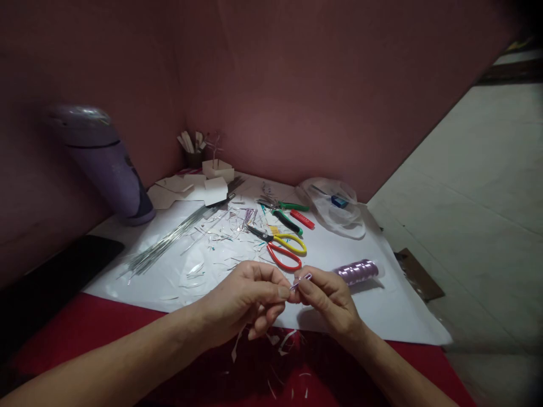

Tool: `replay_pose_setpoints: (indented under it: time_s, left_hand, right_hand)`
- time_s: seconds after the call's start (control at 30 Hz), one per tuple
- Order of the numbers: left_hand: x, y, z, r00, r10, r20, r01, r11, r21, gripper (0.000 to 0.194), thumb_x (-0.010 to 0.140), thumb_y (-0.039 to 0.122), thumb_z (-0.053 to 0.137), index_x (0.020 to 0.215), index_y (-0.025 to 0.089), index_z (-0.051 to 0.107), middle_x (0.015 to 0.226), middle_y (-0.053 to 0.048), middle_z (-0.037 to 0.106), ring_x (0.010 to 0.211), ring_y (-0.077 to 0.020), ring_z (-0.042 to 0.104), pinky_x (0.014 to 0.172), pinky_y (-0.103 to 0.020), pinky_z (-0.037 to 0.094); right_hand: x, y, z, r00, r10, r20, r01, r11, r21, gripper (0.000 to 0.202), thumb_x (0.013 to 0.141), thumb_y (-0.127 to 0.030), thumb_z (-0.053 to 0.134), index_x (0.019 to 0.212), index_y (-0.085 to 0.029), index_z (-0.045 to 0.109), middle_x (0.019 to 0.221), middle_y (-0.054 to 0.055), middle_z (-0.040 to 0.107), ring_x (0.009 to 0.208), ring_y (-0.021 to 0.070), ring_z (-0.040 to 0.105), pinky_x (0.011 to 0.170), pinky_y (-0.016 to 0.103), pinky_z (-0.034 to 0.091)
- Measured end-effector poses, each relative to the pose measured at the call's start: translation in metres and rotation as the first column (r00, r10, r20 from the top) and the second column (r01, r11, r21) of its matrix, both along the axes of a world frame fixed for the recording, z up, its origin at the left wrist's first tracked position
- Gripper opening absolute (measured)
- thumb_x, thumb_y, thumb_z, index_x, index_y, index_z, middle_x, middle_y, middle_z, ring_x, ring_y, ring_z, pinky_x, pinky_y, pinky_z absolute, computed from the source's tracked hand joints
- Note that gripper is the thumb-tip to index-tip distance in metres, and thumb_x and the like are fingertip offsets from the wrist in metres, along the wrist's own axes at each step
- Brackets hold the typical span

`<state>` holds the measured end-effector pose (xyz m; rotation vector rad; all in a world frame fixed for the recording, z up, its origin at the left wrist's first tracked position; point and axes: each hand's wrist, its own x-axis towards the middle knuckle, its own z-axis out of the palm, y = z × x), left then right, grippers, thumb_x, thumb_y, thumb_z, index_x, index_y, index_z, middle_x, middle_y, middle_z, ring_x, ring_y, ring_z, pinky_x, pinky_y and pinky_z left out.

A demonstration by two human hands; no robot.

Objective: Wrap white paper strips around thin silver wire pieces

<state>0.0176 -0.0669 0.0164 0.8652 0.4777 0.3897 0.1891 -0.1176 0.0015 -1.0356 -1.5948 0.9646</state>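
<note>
A short, thin purple-wrapped piece, like a bent wire with a loop at its end (pixel 302 280), is pinched between my two hands over the front of the white sheet. My left hand (pixel 252 294) grips its left end between thumb and forefinger, other fingers curled below. Thumb and forefinger of my right hand (pixel 333 299) close on the right part, the tip poking out above them. Just beyond my hands lie scissors (pixel 268 238) with one red and one yellow handle. A spool of shiny purple thread (pixel 358 272) rests on its side right of my right hand.
Green-and-black-handled pliers (pixel 288 220), a red strip-shaped object (pixel 302 219) and scattered clippings lie mid-sheet. Thin metal wires (pixel 169 240) are bundled at left. A purple tumbler (pixel 108 169), paper pieces (pixel 169 189) and a plastic bag (pixel 350 217) stand or lie farther back.
</note>
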Motion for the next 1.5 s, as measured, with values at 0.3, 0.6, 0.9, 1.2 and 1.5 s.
replay_pose_setpoints:
  time_s: [0.3, 0.6, 0.9, 1.2, 1.5]
  left_hand:
    - [-0.001, 0.0, 0.002, 1.0, -0.025, -0.011, 0.026, 0.997, 0.073, 0.01, 0.075, 0.015, 0.054, 0.079, 0.009, 0.061, 0.048, -0.001, 0.057, 0.031, -0.0056, 0.046, 0.03, -0.013, 0.038]
    - [0.001, 0.0, -0.001, 0.997, -0.003, -0.076, 0.01, 0.995, 0.1, 0.015, 0.074, 0.025, 0.063, 0.074, 0.01, 0.06, 0.048, 0.0, 0.058, 0.032, -0.0063, 0.048, 0.03, -0.013, 0.039]
    - [0.002, -0.002, 0.004, 0.983, 0.141, -0.119, -0.12, 0.978, 0.168, 0.015, 0.075, 0.025, 0.061, 0.071, 0.012, 0.058, 0.043, 0.005, 0.049, 0.029, -0.0035, 0.038, 0.028, -0.012, 0.03]
    - [0.003, -0.002, 0.009, 0.936, 0.292, -0.198, -0.198, 0.899, 0.392, 0.019, 0.076, 0.028, 0.06, 0.067, 0.012, 0.054, 0.045, 0.005, 0.045, 0.034, -0.0036, 0.036, 0.033, -0.015, 0.028]
    - [0.003, -0.006, 0.003, 0.933, 0.278, -0.227, -0.088, 0.791, 0.605, 0.017, 0.079, 0.023, 0.054, 0.077, 0.01, 0.065, 0.054, 0.002, 0.048, 0.048, -0.0068, 0.043, 0.046, -0.018, 0.041]
  right_hand:
    - [0.001, 0.0, -0.003, 0.996, 0.024, -0.09, -0.029, 0.998, -0.06, 0.028, 0.092, -0.028, 0.045, 0.07, -0.018, 0.059, 0.066, -0.002, 0.054, 0.059, 0.0091, 0.045, 0.055, 0.022, 0.034]
    - [-0.001, 0.0, 0.001, 0.999, 0.004, -0.042, -0.005, 0.999, -0.042, 0.03, 0.092, -0.029, 0.045, 0.066, -0.018, 0.054, 0.064, -0.002, 0.051, 0.059, 0.0097, 0.044, 0.055, 0.023, 0.033]
    - [-0.005, 0.002, 0.0, 0.996, -0.087, 0.01, 0.088, 0.993, -0.079, 0.031, 0.089, -0.037, 0.048, 0.068, -0.016, 0.056, 0.057, -0.003, 0.042, 0.051, 0.0099, 0.036, 0.049, 0.024, 0.03]
    - [-0.009, 0.006, 0.0, 0.992, -0.126, 0.023, 0.128, 0.983, -0.129, 0.025, 0.083, -0.035, 0.057, 0.067, -0.016, 0.056, 0.059, -0.002, 0.048, 0.055, 0.0109, 0.04, 0.052, 0.024, 0.033]
    - [-0.008, 0.006, -0.003, 0.994, -0.112, 0.019, 0.113, 0.972, -0.206, 0.043, 0.088, -0.048, 0.045, 0.058, -0.017, 0.05, 0.051, -0.004, 0.036, 0.047, 0.0089, 0.029, 0.045, 0.023, 0.024]
